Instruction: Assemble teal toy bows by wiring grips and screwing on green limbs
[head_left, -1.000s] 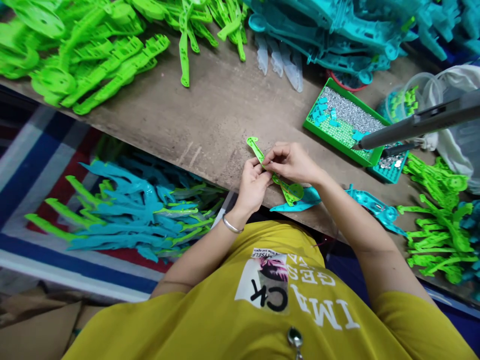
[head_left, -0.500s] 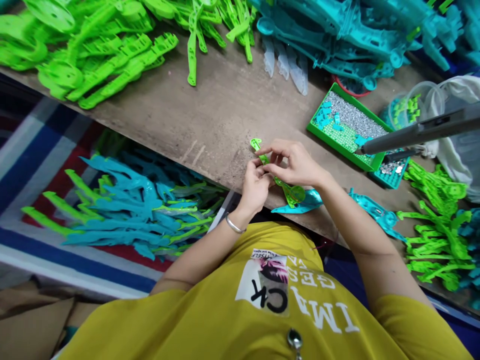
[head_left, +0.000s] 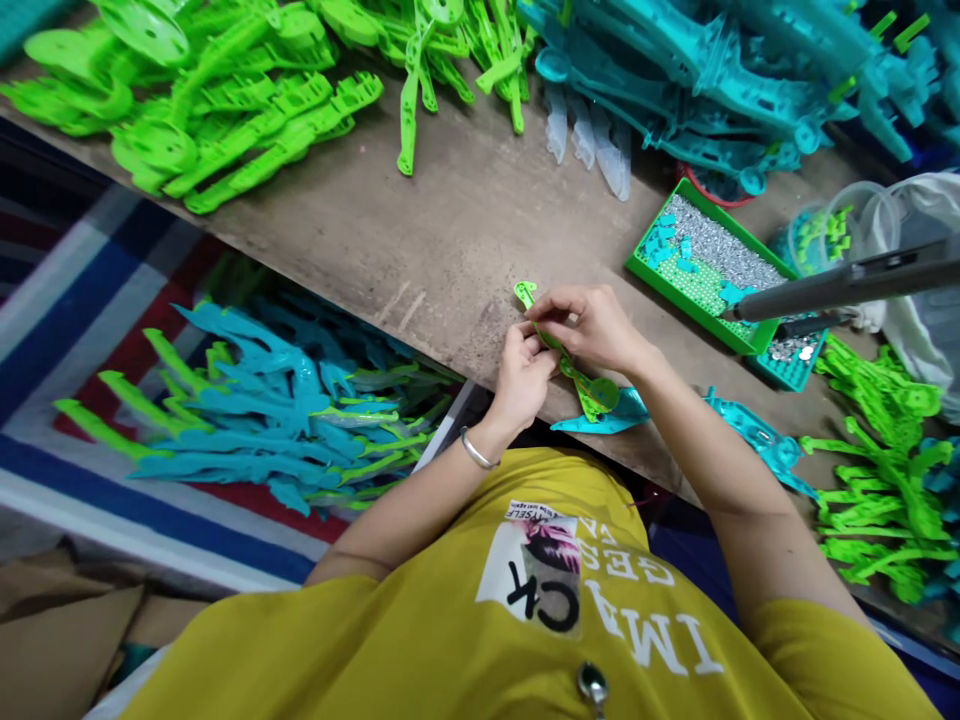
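Both my hands pinch a long green plastic part (head_left: 581,382) over the near edge of the wooden table (head_left: 450,240). My left hand (head_left: 525,375), with a bangle on its wrist, grips the part's middle from below. My right hand (head_left: 589,325) closes its fingers on the same part from above. The part's hooked end (head_left: 525,293) sticks out beyond my fingers; its round end lies over a teal plastic piece (head_left: 611,415) on the table.
Piles of green parts (head_left: 225,100) and teal parts (head_left: 712,70) line the table's far side. A green tray of small metal bits (head_left: 701,262) sits to the right under a grey tool (head_left: 847,285). More green parts (head_left: 877,460) lie right. Assembled teal-green pieces (head_left: 262,410) lie below left.
My hands and the green part have stayed together with only small finger shifts. The view has drifted slightly, so everything sits a little further right and lower.
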